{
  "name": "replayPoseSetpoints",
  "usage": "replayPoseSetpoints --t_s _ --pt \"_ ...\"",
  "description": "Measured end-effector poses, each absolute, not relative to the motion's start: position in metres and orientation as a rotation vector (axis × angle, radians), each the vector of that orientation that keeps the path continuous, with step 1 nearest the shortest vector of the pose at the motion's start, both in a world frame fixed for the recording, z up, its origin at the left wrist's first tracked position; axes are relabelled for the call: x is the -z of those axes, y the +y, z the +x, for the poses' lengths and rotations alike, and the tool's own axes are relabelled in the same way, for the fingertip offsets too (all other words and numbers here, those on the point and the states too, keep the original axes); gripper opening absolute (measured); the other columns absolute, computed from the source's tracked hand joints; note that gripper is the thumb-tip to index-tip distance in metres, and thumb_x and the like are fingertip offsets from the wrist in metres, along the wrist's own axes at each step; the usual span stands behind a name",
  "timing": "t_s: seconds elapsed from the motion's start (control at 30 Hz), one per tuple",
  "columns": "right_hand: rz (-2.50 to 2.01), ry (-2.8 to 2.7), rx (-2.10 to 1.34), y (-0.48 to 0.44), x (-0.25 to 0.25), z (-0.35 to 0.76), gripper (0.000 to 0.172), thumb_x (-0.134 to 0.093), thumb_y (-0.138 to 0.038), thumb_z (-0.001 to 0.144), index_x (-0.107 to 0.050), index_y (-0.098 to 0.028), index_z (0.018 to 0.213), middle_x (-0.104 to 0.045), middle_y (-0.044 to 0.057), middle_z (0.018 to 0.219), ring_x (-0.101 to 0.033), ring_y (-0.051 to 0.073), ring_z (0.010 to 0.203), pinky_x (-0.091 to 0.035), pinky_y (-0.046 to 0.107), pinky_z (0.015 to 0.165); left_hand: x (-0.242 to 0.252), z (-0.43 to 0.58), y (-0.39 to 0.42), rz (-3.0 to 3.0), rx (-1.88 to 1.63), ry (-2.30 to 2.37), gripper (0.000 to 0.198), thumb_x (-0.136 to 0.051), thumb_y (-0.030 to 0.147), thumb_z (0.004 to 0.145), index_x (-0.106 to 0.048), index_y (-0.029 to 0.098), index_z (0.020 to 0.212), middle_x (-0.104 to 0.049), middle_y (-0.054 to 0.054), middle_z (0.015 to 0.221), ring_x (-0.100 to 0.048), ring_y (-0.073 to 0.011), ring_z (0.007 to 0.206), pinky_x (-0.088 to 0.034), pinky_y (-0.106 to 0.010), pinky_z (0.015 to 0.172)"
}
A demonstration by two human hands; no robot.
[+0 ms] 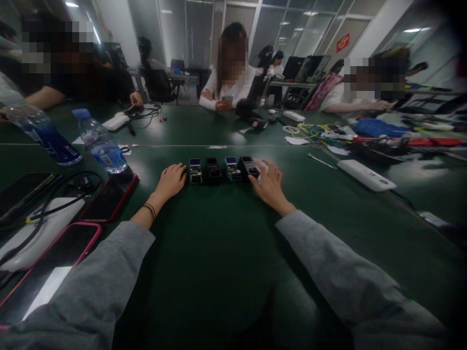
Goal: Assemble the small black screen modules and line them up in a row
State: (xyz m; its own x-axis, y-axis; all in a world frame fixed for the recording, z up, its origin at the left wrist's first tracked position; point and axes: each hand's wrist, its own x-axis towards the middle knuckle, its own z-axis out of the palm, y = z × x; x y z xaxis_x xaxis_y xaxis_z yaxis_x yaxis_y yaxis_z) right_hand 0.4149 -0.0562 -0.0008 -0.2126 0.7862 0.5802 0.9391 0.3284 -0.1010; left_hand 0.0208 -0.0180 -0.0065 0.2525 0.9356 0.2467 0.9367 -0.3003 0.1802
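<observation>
Dark green tabletop, faintly glossy, crossed by a pale seam from nine to three o'clock. Beyond at twelve o'clock, a seated person before glass partitions. At two o'clock, tangled cables and a white power strip. At ten o'clock, a big bottle with a blue label and a small bottle with a blue cap; cannot make out the liquid level in either. At twelve o'clock, short of the seam, a row of two small circuit boards alternating with two black cases; cannot see inside either. Left hand at eleven o'clock, palm down, just beside the leftmost board, pinching nothing. Right hand at one o'clock, thumb and fingers apart, against the rightmost case; cannot tell whether gripping or only touching.
</observation>
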Motion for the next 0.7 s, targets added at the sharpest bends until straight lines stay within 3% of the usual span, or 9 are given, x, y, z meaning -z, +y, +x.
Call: replayPoseSetpoints --t_s 0.3,0.7 --pt "-1.479 -2.133 0.388 -0.054 0.001 0.415 0.056 -0.031 -0.058 0.111 -0.031 -0.033 0.161 -0.037 0.016 0.159 -0.043 0.039 0.141 -0.042 0.062 0.112 0.004 0.022 -0.019 -2.492 0.442 -1.842 0.048 -0.039 0.031 0.109 -0.056 0.015 0.15 -0.053 -0.017 0.161 -0.048 -0.0318 0.149 -0.038 -0.056 0.124" --pt "-1.433 -2.21 0.168 -0.055 -0.006 0.415 0.052 -0.044 -0.046 0.109 -0.041 -0.03 0.159 -0.045 0.016 0.156 -0.046 0.04 0.143 -0.046 0.066 0.111 0.007 0.019 -0.018 -2.497 0.499 -1.837 0.047 -0.041 0.033 0.108 -0.057 0.016 0.149 -0.054 -0.017 0.161 -0.049 -0.0341 0.149 -0.039 -0.058 0.123"
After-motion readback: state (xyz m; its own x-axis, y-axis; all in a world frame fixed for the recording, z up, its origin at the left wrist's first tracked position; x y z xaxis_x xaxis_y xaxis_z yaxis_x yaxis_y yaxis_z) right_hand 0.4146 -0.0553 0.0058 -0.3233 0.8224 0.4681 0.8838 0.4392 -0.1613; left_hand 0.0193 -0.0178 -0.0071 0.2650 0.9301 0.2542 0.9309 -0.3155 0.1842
